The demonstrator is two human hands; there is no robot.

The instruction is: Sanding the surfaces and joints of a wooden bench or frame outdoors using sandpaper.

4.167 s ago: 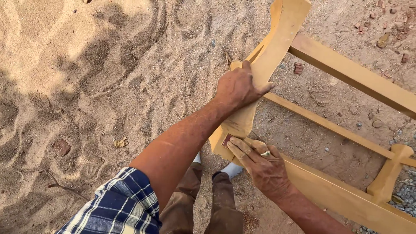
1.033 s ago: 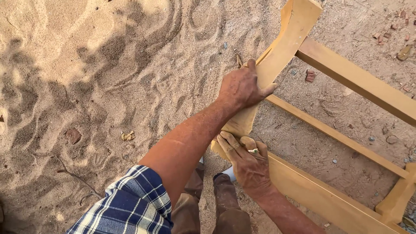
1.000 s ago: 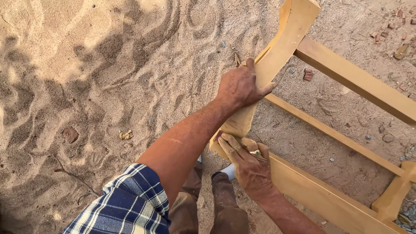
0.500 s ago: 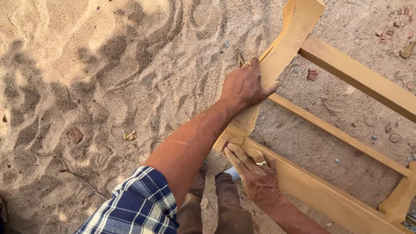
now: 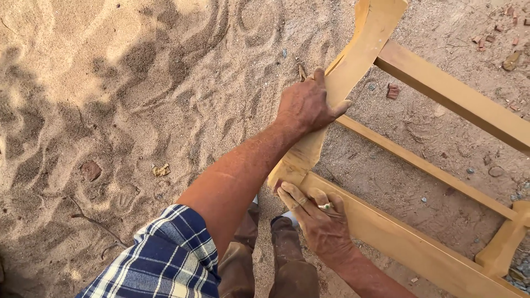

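Two hands rest on one wooden frame (image 5: 441, 259) that lies tilted over sandy ground (image 5: 110, 83). The left hand (image 5: 306, 105) is clamped around the frame's curved leg (image 5: 353, 60), fingers wrapped over its far edge and thumb pressed on the near face — about halfway along the leg. The right hand (image 5: 317, 218) lies lower, just below the leg's foot, where the leg meets the thick rail; its fingers are spread flat and pressed against the rail's corner, not closed around anything. A ring (image 5: 326, 206) shows on one finger of that hand.

From the leg, three rails run off to the right: a broad one (image 5: 458, 99) near the leg's top, a thin one (image 5: 419, 165) from its middle, and the thick one from its foot. A second curved leg (image 5: 505, 243) stands at the far right end of the frame, only partly in view.

Below the leg's foot, the person's brown trousers (image 5: 287, 265) show, and a blue plaid sleeve (image 5: 160, 259) covers the upper left arm. Left of the leg the sand is rippled with footprints, with a small yellowish scrap (image 5: 160, 170) lying on it — well apart from the frame. Bits of reddish rubble (image 5: 392, 90) lie between the rails, just right of the leg.
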